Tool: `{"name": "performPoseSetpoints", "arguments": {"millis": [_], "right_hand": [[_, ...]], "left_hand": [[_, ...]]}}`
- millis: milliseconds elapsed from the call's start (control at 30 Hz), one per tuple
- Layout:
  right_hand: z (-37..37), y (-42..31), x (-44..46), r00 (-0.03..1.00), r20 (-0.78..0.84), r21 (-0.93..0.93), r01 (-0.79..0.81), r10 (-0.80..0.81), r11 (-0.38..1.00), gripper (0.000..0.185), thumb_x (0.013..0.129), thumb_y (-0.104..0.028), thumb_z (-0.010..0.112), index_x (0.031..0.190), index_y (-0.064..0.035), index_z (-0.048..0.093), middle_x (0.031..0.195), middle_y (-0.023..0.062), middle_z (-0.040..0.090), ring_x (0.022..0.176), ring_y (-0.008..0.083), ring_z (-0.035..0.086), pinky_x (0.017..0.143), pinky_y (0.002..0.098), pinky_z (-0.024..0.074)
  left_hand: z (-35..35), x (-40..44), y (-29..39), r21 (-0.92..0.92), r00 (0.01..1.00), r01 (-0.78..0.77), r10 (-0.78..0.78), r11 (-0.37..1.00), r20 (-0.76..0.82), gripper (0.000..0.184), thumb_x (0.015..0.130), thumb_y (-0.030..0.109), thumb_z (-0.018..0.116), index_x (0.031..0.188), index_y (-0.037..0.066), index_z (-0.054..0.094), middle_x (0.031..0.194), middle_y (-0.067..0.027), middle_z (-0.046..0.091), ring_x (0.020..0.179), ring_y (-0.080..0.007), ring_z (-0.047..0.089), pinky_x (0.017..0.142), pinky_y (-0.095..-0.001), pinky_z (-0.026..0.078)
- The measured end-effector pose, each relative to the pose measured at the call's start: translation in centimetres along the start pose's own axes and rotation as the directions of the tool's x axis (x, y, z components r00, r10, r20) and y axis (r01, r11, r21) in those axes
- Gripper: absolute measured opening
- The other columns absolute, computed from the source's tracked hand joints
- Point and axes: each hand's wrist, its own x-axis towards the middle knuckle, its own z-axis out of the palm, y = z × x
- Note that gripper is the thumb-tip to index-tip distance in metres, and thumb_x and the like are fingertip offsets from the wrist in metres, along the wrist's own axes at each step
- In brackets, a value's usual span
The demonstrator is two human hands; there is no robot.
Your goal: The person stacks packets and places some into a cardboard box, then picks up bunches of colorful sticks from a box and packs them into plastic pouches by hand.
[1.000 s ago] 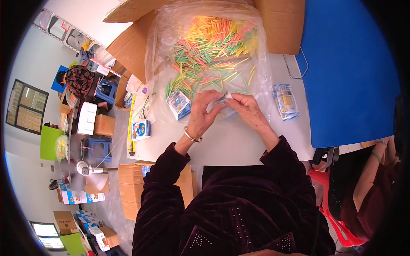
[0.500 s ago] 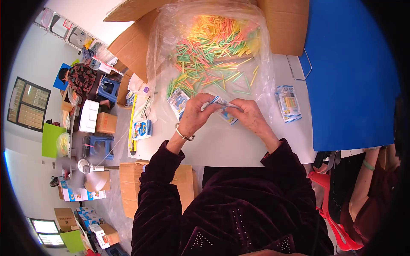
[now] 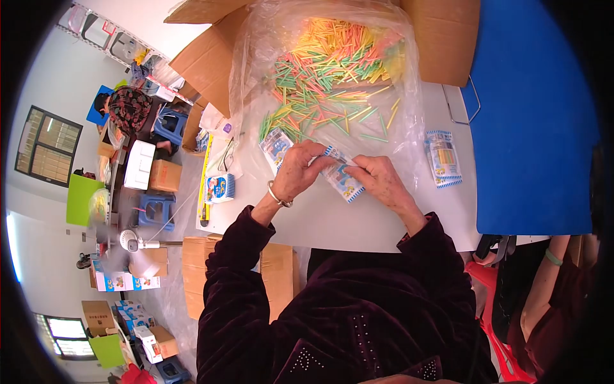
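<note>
While left hand is pinching the printed packet at its 10 o'clock and right hand at 2, it's sitting between them, likely for steadiness; loose sticks are lying at 12, probably for easy reach.

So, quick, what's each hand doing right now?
Left hand: grip closed, holding the left edge of a blue-and-white packet.
Right hand: grip closed, pinching the same packet's right edge.

From close above, one head-worn camera faces forward and down at both hands and the table.
</note>
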Motion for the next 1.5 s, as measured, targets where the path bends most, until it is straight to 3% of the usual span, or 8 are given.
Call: {"name": "performPoseSetpoints", "arguments": {"millis": [100,233,367,600,767,1100,1300,1500], "right_hand": [[0.1,0.6,0.0,1.000,0.030,-0.043,-0.002,0.004,0.999,0.023,0.082,-0.017,0.059,0.071,0.0029,0.052,0.060,0.0189,0.050,0.051,0.0302,0.044,0.050,0.0374,0.0364],[0.7,1.5,-0.1,0.997,0.068,-0.140,0.031,-0.022,0.990,0.023,0.083,-0.018,0.057,0.070,0.0009,0.054,0.061,0.0186,0.052,0.057,0.0351,0.050,0.053,0.0414,0.0380],[1.2,2.0,0.0,0.992,0.099,-0.205,0.095,-0.076,0.974,0.020,0.082,-0.018,0.058,0.073,0.0002,0.056,0.061,0.0175,0.050,0.056,0.0325,0.048,0.054,0.0386,0.0378],[0.7,1.6,-0.1,0.974,0.225,-0.255,0.071,-0.012,0.964,0.021,0.082,-0.023,0.057,0.077,-0.0033,0.060,0.065,0.0160,0.055,0.064,0.0345,0.054,0.058,0.0407,0.0405],[0.5,1.4,-0.2,0.967,0.256,-0.255,0.059,0.008,0.965,0.022,0.083,-0.023,0.056,0.074,-0.0033,0.059,0.066,0.0149,0.057,0.068,0.0333,0.056,0.063,0.0418,0.0423],[0.5,1.9,-0.1,0.957,0.289,-0.277,0.088,-0.004,0.957,0.021,0.082,-0.024,0.057,0.075,-0.0042,0.060,0.067,0.0141,0.058,0.067,0.0326,0.056,0.062,0.0406,0.0427],[0.6,1.9,-0.2,0.962,0.268,-0.270,0.135,-0.060,0.953,0.021,0.082,-0.024,0.057,0.075,-0.0038,0.059,0.066,0.0144,0.056,0.066,0.0328,0.055,0.061,0.0404,0.0416],[0.7,2.2,-0.2,0.961,0.272,-0.263,0.119,-0.044,0.958,0.022,0.082,-0.024,0.057,0.075,-0.0035,0.059,0.066,0.0143,0.056,0.066,0.0329,0.055,0.061,0.0402,0.0415]], "left_hand": [[-0.7,0.8,-1.6,-0.127,0.997,-0.020,0.029,0.992,0.074,0.012,0.078,0.008,0.066,0.086,0.000,0.063,0.080,-0.0121,0.062,0.072,-0.0209,0.058,0.064,-0.0286,0.045],[-5.0,4.1,-6.3,0.407,0.964,-0.263,0.250,0.875,0.085,0.030,0.075,0.013,0.067,0.103,0.004,0.061,0.091,-0.0107,0.064,0.087,-0.0289,0.058,0.078,-0.0366,0.044],[-6.5,5.0,-8.3,0.687,0.955,-0.217,0.004,0.694,0.298,0.052,0.068,0.017,0.070,0.117,0.012,0.052,0.119,-0.0093,0.050,0.111,-0.0280,0.044,0.089,-0.0417,0.035],[-5.6,7.8,-8.9,0.713,0.871,-0.291,-0.133,0.638,0.474,0.057,0.060,0.020,0.070,0.114,0.013,0.054,0.116,-0.0091,0.049,0.114,-0.0271,0.041,0.093,-0.0439,0.030],[-4.9,8.6,-9.3,0.786,0.845,-0.465,-0.059,0.407,0.531,0.053,0.059,0.021,0.070,0.110,0.011,0.056,0.112,-0.0090,0.051,0.108,-0.0263,0.044,0.092,-0.0438,0.032],[-4.5,10.3,-12.1,0.735,0.925,-0.363,0.126,0.573,0.358,0.055,0.056,0.020,0.068,0.106,0.004,0.054,0.109,-0.0097,0.052,0.106,-0.0247,0.045,0.092,-0.0367,0.034],[-4.2,10.9,-11.9,0.765,0.900,-0.432,0.177,0.478,0.398,0.051,0.057,0.018,0.065,0.105,0.004,0.054,0.116,-0.0113,0.046,0.109,-0.0281,0.042,0.093,-0.0410,0.033],[-4.1,10.7,-12.4,0.665,0.907,-0.408,0.197,0.626,0.371,0.044,0.056,0.016,0.064,0.098,0.005,0.055,0.116,-0.0129,0.044,0.108,-0.0299,0.041,0.092,-0.0440,0.033]]}}
